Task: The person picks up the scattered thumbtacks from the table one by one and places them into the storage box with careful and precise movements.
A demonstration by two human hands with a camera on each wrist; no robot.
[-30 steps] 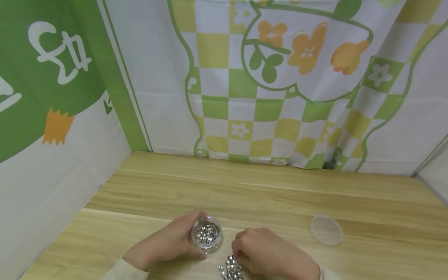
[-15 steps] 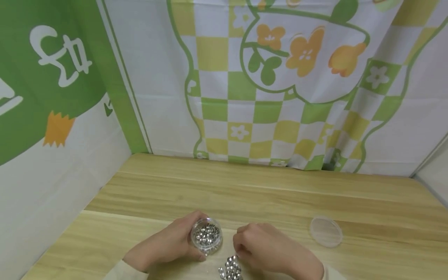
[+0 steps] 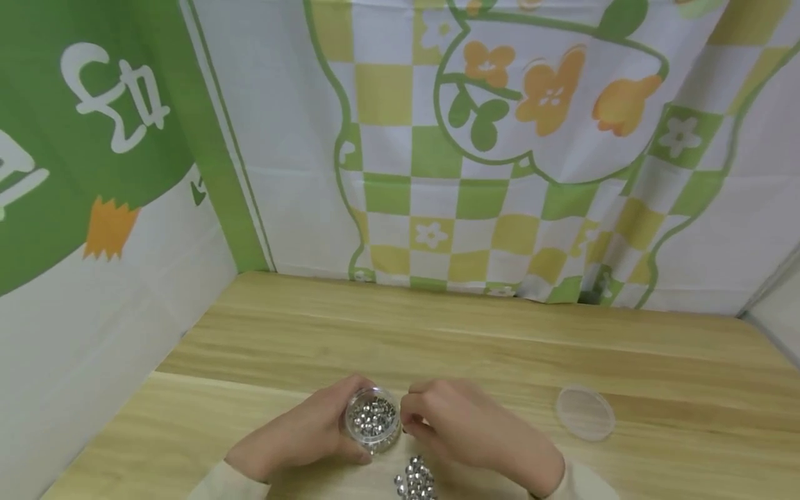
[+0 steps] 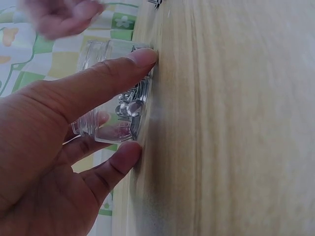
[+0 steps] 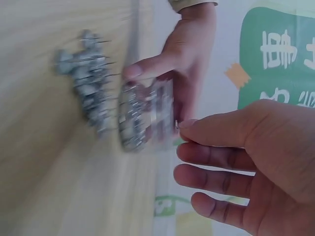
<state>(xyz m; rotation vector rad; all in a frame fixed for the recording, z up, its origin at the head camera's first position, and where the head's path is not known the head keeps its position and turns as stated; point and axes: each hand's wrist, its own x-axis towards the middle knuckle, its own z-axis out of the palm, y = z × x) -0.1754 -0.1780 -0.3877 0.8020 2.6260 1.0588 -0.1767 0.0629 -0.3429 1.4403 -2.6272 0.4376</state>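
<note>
My left hand grips a small clear plastic jar from its left side, thumb in front and fingers behind. Silver thumbtacks partly fill the jar, which stands upright and open-topped on the table. In the left wrist view the thumb and fingers wrap the jar's wall low down. Close to the jar's right rim is my right hand. Its thumb and forefinger pinch a thumbtack, of which only a small shiny bit shows. A loose pile of thumbtacks lies in front, near the right wrist.
A round clear lid lies flat on the wooden table, right of my right hand. Behind the table hangs a checked, flowered curtain, with a green and white cloth on the left.
My right hand has risen from the pile of thumbtacks and moved left to the jar's rim. The left hand and jar have stayed in place.
</note>
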